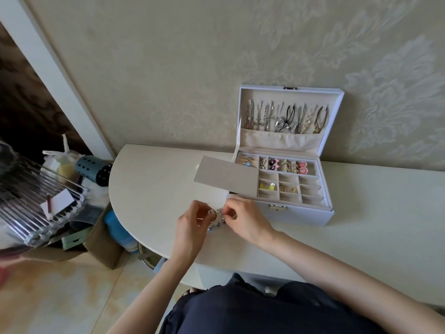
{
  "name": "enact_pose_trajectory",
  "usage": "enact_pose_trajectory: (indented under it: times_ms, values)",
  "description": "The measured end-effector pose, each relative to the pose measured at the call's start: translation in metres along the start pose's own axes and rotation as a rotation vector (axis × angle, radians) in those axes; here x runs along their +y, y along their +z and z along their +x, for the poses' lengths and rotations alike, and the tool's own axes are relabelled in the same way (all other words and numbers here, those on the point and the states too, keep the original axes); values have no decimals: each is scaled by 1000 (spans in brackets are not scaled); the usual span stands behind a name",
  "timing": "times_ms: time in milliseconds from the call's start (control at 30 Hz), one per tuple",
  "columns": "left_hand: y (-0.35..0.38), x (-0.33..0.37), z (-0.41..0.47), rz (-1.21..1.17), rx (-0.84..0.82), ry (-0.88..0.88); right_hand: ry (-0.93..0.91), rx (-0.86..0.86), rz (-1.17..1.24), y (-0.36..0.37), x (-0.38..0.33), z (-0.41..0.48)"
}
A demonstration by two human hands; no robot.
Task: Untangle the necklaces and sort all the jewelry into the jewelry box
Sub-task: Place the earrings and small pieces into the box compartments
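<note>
Jewelry tangle (218,222) — pale beads, blue flecks (1 gold loop (212,214)) — pinched by left hand (190,225) and right hand (245,220)

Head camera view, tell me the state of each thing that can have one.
jewelry box, lid open.
beige cover panel, askew over the tray's left side.
lid necklaces, hanging in a row.
beaded jewelry, pinched between both hands.
left hand, pinching it.
right hand, pinching it.

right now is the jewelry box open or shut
Open: the lid of the box stands upright, necklaces hang inside it, and the tray compartments show.
</note>
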State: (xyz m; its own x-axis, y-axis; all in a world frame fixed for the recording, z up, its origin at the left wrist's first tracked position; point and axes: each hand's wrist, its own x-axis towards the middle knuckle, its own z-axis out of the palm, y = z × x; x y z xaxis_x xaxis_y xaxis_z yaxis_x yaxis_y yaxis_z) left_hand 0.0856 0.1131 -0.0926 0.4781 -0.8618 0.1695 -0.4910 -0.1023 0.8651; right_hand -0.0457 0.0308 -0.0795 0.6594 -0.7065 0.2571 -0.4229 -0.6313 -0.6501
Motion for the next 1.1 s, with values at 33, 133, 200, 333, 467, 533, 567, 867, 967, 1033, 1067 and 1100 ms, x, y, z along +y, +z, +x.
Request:
enact_pose_trajectory:
  times_ms: [33, 133, 200, 333, 467, 533, 567, 867, 967, 1033, 1067, 1100]
  values:
    - [1, -1, 1, 1, -6, 1, -8, 1, -7, 0, 1, -1]
    - [1, -4, 1, -10, 5, -5, -19, 18, -63, -2, 1, -1]
    - [-2, -6, 1, -44, 37, -16, -33, 28, -121, -5, -2, 0]
    - [-8, -8, 0, -85, 101, 7, -12, -83, -219, -5, -8, 7]
    - [-13, -12, 0, -85, 153, 37, 9, -209, -309, 2, -11, 15]
    - [-16, -14, 0, -82, 179, 40, 16, -239, -351, 6, -13, 17]
    - [-17, -16, 1, -75, 192, 45, 17, -249, -366, 7, -13, 18]
    - [-28, -24, -2, -59, 220, 21, -7, -189, -324, 13, -15, 19]
    - [-30, -22, -2, -86, 188, 19, -25, -118, -236, 10, -13, 14]
    - [-30, -20, -2, -91, 170, 23, -62, -74, -150, 5, -10, 11]
    - [-29, -19, -2, -86, 162, 30, -68, -55, -116, 1, -9, 10]
    - [-27, -17, -2, -81, 151, 41, -57, -44, -70, -3, -9, 8]
